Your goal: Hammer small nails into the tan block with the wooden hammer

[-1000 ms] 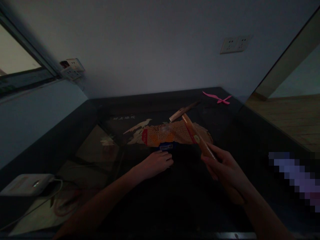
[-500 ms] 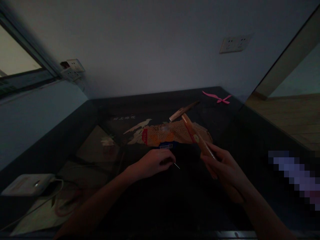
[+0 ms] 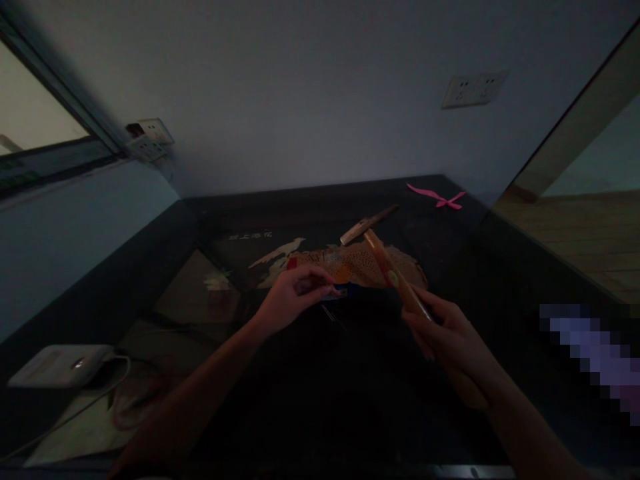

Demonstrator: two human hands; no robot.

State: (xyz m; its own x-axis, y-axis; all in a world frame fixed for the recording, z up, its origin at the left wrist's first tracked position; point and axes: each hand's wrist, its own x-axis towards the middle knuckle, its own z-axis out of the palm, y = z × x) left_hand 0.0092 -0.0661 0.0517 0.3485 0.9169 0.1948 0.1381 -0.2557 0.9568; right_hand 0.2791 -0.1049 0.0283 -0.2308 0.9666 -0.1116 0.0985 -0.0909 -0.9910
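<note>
My right hand (image 3: 443, 327) is wrapped round the wooden handle of a hammer (image 3: 407, 293). The hammer's head (image 3: 367, 225) points away from me, over the far part of the dark table. My left hand (image 3: 295, 293) has thumb and fingers together in a pinch, low over the table; what is between the fingertips is too small to make out. Thin pale slivers, like nails or needles (image 3: 328, 313), show just below those fingertips. Behind both hands is a tan and orange spotted packet (image 3: 357, 265), partly covered by my left hand and the hammer.
A pink ribbon (image 3: 443, 199) lies at the far right of the dark table (image 3: 280, 197). On the left are a white box-shaped device (image 3: 63, 365) with a cable and a pale sheet (image 3: 75, 433). A wall with sockets (image 3: 475, 90) rises behind. A blurred-out patch covers something at right.
My left hand has moved up and slightly left, away from where a thin sliver stuck out at its fingertips. My right hand and the hammer have stayed nearly still.
</note>
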